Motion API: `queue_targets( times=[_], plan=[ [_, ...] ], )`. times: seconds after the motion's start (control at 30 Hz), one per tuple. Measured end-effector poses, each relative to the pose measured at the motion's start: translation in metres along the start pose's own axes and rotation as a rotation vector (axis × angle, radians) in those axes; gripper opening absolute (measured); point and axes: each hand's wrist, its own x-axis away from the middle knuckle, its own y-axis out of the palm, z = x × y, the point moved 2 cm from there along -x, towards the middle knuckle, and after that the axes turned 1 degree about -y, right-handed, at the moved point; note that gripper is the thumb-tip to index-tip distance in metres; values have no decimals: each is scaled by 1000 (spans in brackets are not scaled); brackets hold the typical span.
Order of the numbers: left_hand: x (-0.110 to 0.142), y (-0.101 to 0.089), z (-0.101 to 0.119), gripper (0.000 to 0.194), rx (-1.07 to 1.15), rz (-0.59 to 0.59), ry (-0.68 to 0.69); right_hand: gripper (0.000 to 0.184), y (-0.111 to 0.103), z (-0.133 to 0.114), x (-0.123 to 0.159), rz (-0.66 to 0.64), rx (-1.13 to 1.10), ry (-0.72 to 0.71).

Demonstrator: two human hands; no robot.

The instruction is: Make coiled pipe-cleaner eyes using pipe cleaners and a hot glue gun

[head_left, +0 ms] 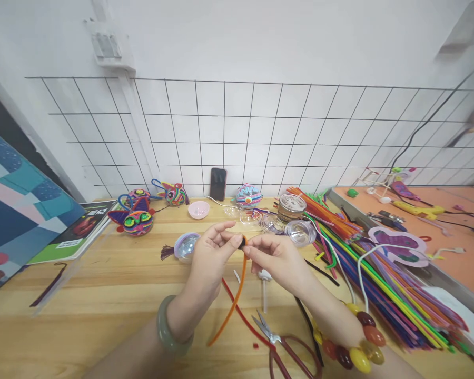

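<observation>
Above the middle of the wooden table point(142, 295), my left hand point(214, 250) pinches a small black piece point(242, 242) at the top of an orange pipe cleaner point(240, 287). My right hand point(274, 258) grips the orange stem at the same spot, thumb and forefinger closed. The orange stem hangs down in a curve and crosses in front of a red pipe cleaner point(250, 323) on the table. Scissors with dark red handles point(274, 337) lie below my hands, blades pointing up and left. A clear dome with a pale rim point(186, 246) sits beside my left hand.
A bundle of coloured pipe cleaners point(383, 284) covers the right side. Clear round containers point(300, 231) and a pink dish point(198, 209) stand behind my hands. Colourful decorated balls point(137, 218) are at the back left. A phone point(218, 183) leans on the wall; a glue gun point(416, 209) lies right.
</observation>
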Motion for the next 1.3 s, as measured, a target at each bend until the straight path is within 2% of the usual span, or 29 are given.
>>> queue_targets(
  times=[0.33, 0.57, 0.83, 1.0, 1.17, 1.3],
  plan=[
    [2, 4, 1, 29, 92, -27, -145, 15, -7, 4, -2, -37, -52, 25],
    [-1, 1, 3, 25, 65, -118, -228, 14, -10, 1, -2, -91, -36, 65],
    [-2, -2, 4, 30, -145, -175, -163, 11, -11, 2, -1, -119, 89, 47],
    [-2, -1, 4, 31, -178, -133, -127, 13, -9, 0, -1, -99, 153, 33],
    [-4, -4, 4, 32, -162, -102, -79, 15, -9, -1, 0, -83, 111, 60],
    [-6, -6, 3, 32, -127, -90, -95, 20, -11, -1, 0, -103, 58, 47]
  ],
)
